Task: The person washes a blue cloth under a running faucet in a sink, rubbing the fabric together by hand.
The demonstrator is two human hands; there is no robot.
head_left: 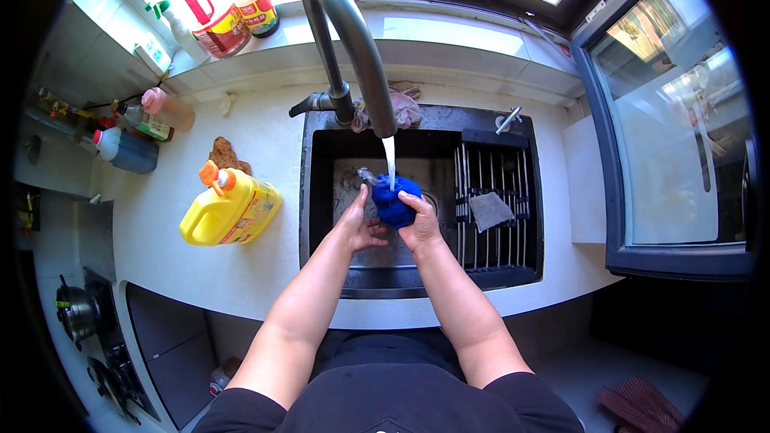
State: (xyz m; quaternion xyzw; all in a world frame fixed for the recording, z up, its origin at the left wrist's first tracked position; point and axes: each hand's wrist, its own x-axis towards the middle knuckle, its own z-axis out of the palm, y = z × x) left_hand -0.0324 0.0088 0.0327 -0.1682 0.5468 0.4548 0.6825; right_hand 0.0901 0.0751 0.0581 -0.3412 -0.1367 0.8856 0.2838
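Note:
Water from the grey gooseneck faucet (353,40) runs onto a bunched blue cloth (395,207) over the dark sink (321,269). My right hand (421,224) grips the cloth from its right side, thumb on top. Just left of the cloth, my left hand (358,224) is open with its fingers spread; whether a fingertip touches the cloth I cannot tell. Splashing water shows by the left fingertips. Part of the sink floor is hidden under my hands.
A roll-up rack (481,248) with a grey cloth (491,212) spans the sink's right side. A yellow jug (233,212) and brown rag (230,156) occupy the left counter. Bottles (132,150) stand farther left. An open window pane (674,128) juts in at right.

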